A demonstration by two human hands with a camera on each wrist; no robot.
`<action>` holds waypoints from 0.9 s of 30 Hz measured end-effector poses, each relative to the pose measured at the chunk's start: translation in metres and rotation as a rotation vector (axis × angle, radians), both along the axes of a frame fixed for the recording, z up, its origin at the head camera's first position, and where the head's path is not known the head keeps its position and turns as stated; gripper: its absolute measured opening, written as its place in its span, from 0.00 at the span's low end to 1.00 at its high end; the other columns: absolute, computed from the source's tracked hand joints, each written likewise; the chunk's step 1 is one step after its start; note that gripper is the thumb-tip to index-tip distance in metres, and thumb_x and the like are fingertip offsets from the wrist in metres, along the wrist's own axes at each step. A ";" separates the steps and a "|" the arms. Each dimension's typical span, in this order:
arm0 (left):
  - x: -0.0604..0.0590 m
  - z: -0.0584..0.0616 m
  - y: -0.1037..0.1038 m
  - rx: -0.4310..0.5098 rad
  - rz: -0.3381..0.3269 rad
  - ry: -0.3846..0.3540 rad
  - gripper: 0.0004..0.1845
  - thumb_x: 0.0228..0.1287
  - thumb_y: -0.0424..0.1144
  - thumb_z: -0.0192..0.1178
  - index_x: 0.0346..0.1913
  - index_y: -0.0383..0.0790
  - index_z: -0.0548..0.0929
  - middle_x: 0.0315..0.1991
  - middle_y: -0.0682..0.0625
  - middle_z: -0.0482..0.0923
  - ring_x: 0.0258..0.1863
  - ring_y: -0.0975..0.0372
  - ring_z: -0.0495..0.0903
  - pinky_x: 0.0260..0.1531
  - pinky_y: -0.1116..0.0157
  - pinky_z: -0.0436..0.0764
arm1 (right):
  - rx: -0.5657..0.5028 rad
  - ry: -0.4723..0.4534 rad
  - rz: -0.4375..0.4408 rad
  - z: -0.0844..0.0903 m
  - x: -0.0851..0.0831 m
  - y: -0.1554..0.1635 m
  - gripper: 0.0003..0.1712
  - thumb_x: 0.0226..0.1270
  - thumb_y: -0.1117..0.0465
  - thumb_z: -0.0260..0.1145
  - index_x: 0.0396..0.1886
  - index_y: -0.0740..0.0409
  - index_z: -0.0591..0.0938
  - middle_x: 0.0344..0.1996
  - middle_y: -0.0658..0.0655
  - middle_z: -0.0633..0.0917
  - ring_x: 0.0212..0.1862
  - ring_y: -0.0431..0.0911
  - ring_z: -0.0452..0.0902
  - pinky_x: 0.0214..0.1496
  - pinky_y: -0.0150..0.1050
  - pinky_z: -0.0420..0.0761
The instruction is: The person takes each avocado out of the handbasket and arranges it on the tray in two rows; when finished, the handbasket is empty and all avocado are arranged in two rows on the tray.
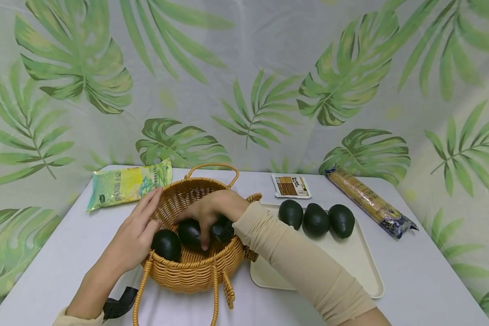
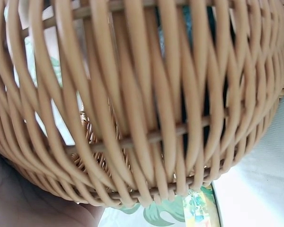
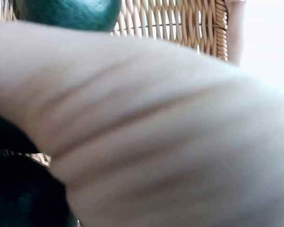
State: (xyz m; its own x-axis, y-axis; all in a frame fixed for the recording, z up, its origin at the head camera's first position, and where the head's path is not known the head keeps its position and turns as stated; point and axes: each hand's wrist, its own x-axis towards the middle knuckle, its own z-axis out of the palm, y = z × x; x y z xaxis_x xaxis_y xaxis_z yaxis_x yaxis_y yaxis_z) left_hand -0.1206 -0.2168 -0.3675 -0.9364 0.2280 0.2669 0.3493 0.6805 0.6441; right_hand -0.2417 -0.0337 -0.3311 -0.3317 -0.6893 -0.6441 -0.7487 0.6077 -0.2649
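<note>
Right hand [image 1: 213, 210] curls down over an avocado [image 1: 190, 233] inside the wicker basket [image 1: 195, 271]; left hand [image 1: 136, 235], fingers straight, steadies the basket's left rim. Best grip the fruit fully, avoid the neighbouring avocado [image 1: 166, 244], keep the basket braced.

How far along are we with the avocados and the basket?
Looks about halfway: one avocado lies in the basket. The right hand grips another avocado inside it while the left hand steadies the rim. Three avocados remain on the tray.
</note>
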 end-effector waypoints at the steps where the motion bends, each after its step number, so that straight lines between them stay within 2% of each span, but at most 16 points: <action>1: 0.000 0.000 0.000 0.001 0.000 0.000 0.32 0.81 0.35 0.40 0.84 0.41 0.49 0.84 0.42 0.46 0.82 0.43 0.48 0.71 0.34 0.57 | 0.009 0.000 -0.001 0.001 0.000 0.000 0.64 0.51 0.48 0.85 0.84 0.34 0.57 0.80 0.44 0.62 0.79 0.41 0.58 0.77 0.38 0.64; 9: 0.001 0.000 0.001 0.005 0.000 -0.003 0.32 0.81 0.35 0.39 0.84 0.39 0.49 0.84 0.42 0.46 0.81 0.41 0.48 0.71 0.33 0.58 | 0.056 -0.007 -0.007 0.002 0.002 0.000 0.67 0.52 0.50 0.85 0.85 0.34 0.53 0.82 0.45 0.58 0.81 0.42 0.53 0.79 0.41 0.61; 16: 0.001 0.001 0.001 0.002 0.006 -0.007 0.33 0.81 0.34 0.40 0.84 0.41 0.49 0.84 0.42 0.46 0.81 0.41 0.48 0.71 0.33 0.58 | 0.024 0.052 0.008 0.000 0.002 0.000 0.63 0.52 0.46 0.85 0.83 0.35 0.58 0.80 0.47 0.61 0.79 0.44 0.57 0.76 0.40 0.65; 27: 0.001 0.001 0.001 0.002 0.011 -0.004 0.33 0.80 0.34 0.40 0.84 0.41 0.49 0.84 0.42 0.47 0.81 0.42 0.49 0.70 0.33 0.58 | -0.043 0.016 -0.047 -0.003 0.001 0.001 0.60 0.53 0.46 0.84 0.82 0.42 0.61 0.79 0.47 0.64 0.78 0.42 0.59 0.75 0.37 0.67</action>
State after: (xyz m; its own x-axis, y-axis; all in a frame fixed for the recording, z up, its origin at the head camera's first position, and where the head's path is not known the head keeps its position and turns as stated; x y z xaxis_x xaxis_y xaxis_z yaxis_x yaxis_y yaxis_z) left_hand -0.1192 -0.2154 -0.3663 -0.9400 0.2169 0.2632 0.3388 0.6830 0.6471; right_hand -0.2406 -0.0323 -0.3336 -0.3746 -0.6997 -0.6083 -0.7238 0.6308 -0.2798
